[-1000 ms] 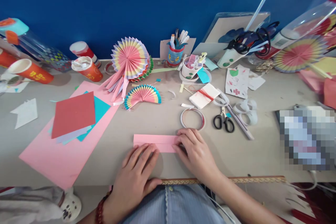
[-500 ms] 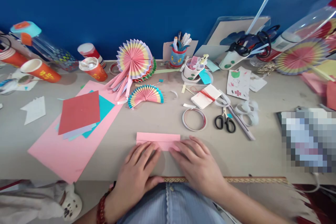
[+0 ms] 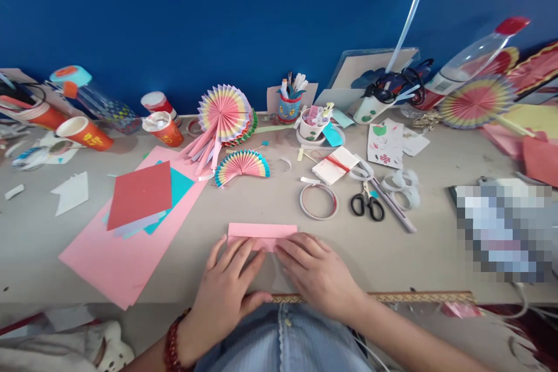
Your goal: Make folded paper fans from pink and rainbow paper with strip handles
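A folded strip of pink paper (image 3: 263, 231) lies on the table in front of me, with a crease line running along its length. The fingers of my left hand (image 3: 231, 282) are spread over the strip's lower left part, pressing it down, the thumb apart near the table edge. On the lower right part rest the fingertips of my right hand (image 3: 320, 273), laid flat and close together. The strip's near edge is partly hidden under both hands. Beyond it are a roll of tape (image 3: 318, 219) and black-handled scissors (image 3: 367, 206).
To the left, a red sheet (image 3: 140, 195) lies over blue sheets on a large pink sheet (image 3: 113, 270). Pleated paper fans (image 3: 242, 167), paper cups (image 3: 162, 129) and a pen holder (image 3: 289, 107) stand along the blue wall. A plastic bottle (image 3: 457, 78) leans at the back right.
My view has tilted up and shifted slightly. The right hand's fingers have drawn closer together and slid a little left on the pink paper; the left hand stays on it.
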`<control>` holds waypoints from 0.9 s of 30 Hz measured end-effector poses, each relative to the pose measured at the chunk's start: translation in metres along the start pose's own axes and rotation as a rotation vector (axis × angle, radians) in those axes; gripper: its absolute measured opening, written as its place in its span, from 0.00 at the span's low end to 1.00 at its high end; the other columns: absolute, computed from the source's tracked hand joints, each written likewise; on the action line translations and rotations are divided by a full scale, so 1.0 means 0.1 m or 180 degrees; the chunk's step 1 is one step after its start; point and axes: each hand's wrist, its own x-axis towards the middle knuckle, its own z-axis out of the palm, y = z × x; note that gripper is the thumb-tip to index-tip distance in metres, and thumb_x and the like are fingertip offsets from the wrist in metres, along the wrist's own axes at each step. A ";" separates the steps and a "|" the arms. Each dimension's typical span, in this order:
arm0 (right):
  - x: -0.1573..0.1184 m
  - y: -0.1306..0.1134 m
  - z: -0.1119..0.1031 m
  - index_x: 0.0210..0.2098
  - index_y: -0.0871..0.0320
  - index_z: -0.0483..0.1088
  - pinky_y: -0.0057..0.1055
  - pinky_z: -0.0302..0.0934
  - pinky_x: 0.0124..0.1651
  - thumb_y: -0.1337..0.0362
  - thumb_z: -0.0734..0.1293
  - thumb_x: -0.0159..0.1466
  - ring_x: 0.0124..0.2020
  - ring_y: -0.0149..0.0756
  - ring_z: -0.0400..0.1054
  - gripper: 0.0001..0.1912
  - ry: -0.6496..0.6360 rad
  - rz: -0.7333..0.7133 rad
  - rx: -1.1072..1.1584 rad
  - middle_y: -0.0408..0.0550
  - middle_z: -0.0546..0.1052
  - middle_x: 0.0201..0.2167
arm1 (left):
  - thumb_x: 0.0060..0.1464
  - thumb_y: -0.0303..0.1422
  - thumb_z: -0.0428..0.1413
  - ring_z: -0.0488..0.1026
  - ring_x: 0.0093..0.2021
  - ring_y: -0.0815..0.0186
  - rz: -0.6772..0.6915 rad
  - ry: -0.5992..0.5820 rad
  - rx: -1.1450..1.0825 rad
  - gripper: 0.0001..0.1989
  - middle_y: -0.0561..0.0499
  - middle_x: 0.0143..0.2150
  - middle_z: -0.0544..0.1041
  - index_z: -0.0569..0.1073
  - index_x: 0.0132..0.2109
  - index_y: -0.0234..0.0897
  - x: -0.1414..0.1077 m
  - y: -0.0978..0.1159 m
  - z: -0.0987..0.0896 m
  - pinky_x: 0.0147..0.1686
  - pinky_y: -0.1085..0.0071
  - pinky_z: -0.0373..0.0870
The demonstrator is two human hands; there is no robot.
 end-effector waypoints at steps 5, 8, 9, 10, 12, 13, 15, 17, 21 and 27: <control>0.01 0.03 -0.01 0.52 0.60 0.73 0.44 0.66 0.52 0.68 0.63 0.69 0.50 0.46 0.67 0.14 -0.0010 -0.0012 0.0103 0.50 0.78 0.52 | 0.66 0.50 0.48 0.67 0.59 0.52 -0.0333 0.0014 0.0105 0.24 0.48 0.62 0.73 0.72 0.62 0.47 -0.20 -0.20 -0.08 0.65 0.47 0.47; 0.01 0.03 -0.04 0.53 0.60 0.72 0.44 0.65 0.51 0.68 0.63 0.69 0.50 0.46 0.67 0.15 -0.0024 0.0015 0.0122 0.50 0.78 0.52 | 0.66 0.45 0.51 0.67 0.58 0.50 -0.0503 -0.0013 0.0299 0.21 0.47 0.62 0.73 0.71 0.62 0.47 -0.41 -0.38 -0.12 0.62 0.45 0.51; 0.01 0.04 -0.04 0.53 0.59 0.72 0.44 0.65 0.51 0.68 0.63 0.69 0.51 0.47 0.67 0.15 -0.0027 0.0022 0.0124 0.50 0.78 0.52 | 0.65 0.43 0.53 0.67 0.57 0.49 -0.0483 -0.0029 0.0368 0.21 0.46 0.62 0.72 0.70 0.62 0.47 -0.46 -0.44 -0.13 0.61 0.44 0.53; 0.01 0.04 -0.04 0.53 0.59 0.72 0.44 0.65 0.50 0.68 0.63 0.69 0.51 0.47 0.67 0.15 -0.0030 0.0024 0.0130 0.49 0.78 0.52 | 0.65 0.41 0.54 0.67 0.57 0.49 -0.0468 0.0005 0.0408 0.20 0.45 0.61 0.73 0.71 0.62 0.46 -0.50 -0.48 -0.14 0.60 0.44 0.54; 0.02 0.05 -0.03 0.52 0.58 0.73 0.43 0.65 0.50 0.68 0.63 0.69 0.50 0.46 0.68 0.13 -0.0025 0.0028 0.0134 0.48 0.78 0.51 | 0.64 0.36 0.55 0.69 0.55 0.49 -0.0440 0.0245 0.0382 0.17 0.43 0.58 0.75 0.73 0.58 0.40 -0.50 -0.51 -0.15 0.58 0.46 0.59; 0.02 0.06 -0.02 0.51 0.57 0.73 0.43 0.65 0.49 0.68 0.63 0.69 0.49 0.45 0.68 0.12 -0.0009 0.0015 0.0126 0.48 0.79 0.51 | 0.64 0.33 0.56 0.69 0.54 0.51 -0.0402 0.0397 0.0313 0.15 0.41 0.56 0.75 0.73 0.57 0.37 -0.47 -0.51 -0.15 0.58 0.48 0.61; 0.03 0.08 -0.01 0.49 0.56 0.74 0.42 0.65 0.49 0.68 0.64 0.70 0.49 0.44 0.68 0.11 0.0043 -0.0037 0.0103 0.46 0.79 0.49 | 0.64 0.30 0.55 0.69 0.55 0.53 -0.0161 0.0553 0.0139 0.15 0.40 0.54 0.76 0.72 0.56 0.32 -0.33 -0.46 -0.13 0.58 0.53 0.64; 0.04 0.10 0.00 0.49 0.55 0.74 0.41 0.65 0.50 0.68 0.64 0.70 0.48 0.43 0.69 0.10 0.0084 -0.0100 0.0088 0.46 0.80 0.49 | 0.65 0.30 0.55 0.67 0.59 0.55 0.0357 0.0262 0.0027 0.17 0.42 0.56 0.75 0.70 0.59 0.33 -0.14 -0.42 -0.10 0.61 0.55 0.63; 0.09 0.17 -0.02 0.47 0.54 0.74 0.39 0.65 0.48 0.67 0.65 0.70 0.46 0.41 0.69 0.08 0.0129 -0.0185 0.0055 0.44 0.80 0.46 | 0.67 0.29 0.51 0.69 0.57 0.58 0.0726 -0.0013 -0.0062 0.11 0.46 0.55 0.76 0.73 0.54 0.36 0.16 -0.48 0.00 0.59 0.57 0.66; 0.15 0.31 -0.05 0.44 0.58 0.73 0.35 0.66 0.46 0.70 0.62 0.71 0.42 0.38 0.71 0.08 0.0112 -0.0690 -0.0162 0.48 0.80 0.42 | 0.66 0.25 0.50 0.70 0.54 0.56 0.0952 0.0020 -0.0077 0.10 0.46 0.54 0.77 0.73 0.51 0.35 0.21 -0.60 0.06 0.54 0.57 0.70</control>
